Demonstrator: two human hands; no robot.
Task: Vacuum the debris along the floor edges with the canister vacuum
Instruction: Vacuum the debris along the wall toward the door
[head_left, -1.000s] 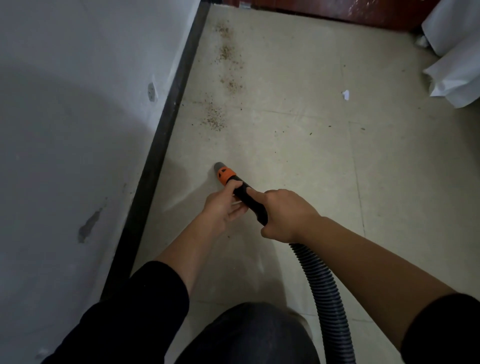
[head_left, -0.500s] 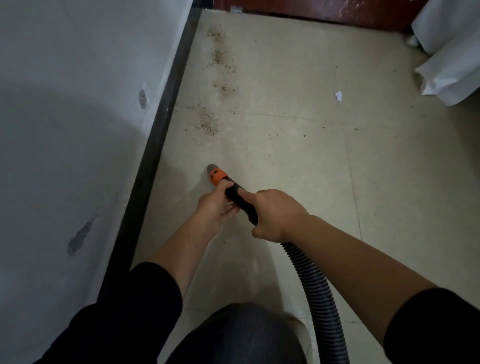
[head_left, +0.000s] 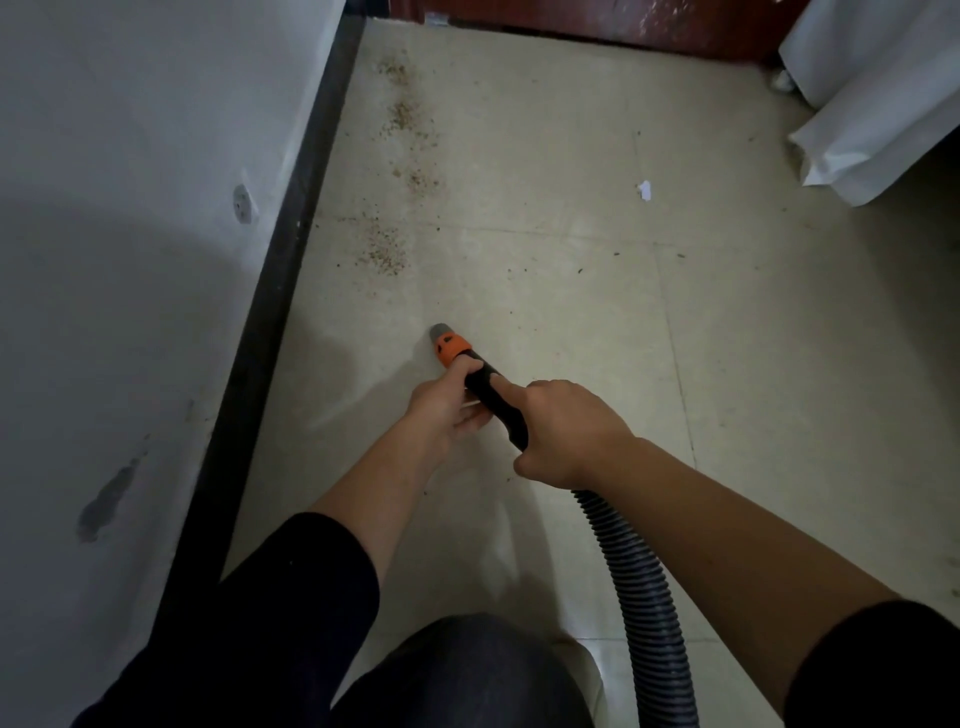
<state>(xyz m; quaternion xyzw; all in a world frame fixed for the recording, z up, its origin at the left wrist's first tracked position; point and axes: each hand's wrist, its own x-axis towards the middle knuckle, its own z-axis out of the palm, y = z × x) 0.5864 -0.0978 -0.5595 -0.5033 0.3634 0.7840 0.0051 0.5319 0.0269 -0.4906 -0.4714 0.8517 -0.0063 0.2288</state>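
Debris (head_left: 385, 248) lay in brown patches on the tiled floor (head_left: 571, 291) near the dark baseboard (head_left: 291, 249), ahead of the orange-collared vacuum nozzle (head_left: 448, 342), which pointed down at the floor. Your left hand (head_left: 441, 410) gripped the black wand (head_left: 493, 400) just behind the nozzle. Your right hand (head_left: 566, 431) clasped it further back, where the ribbed hose (head_left: 639, 597) began.
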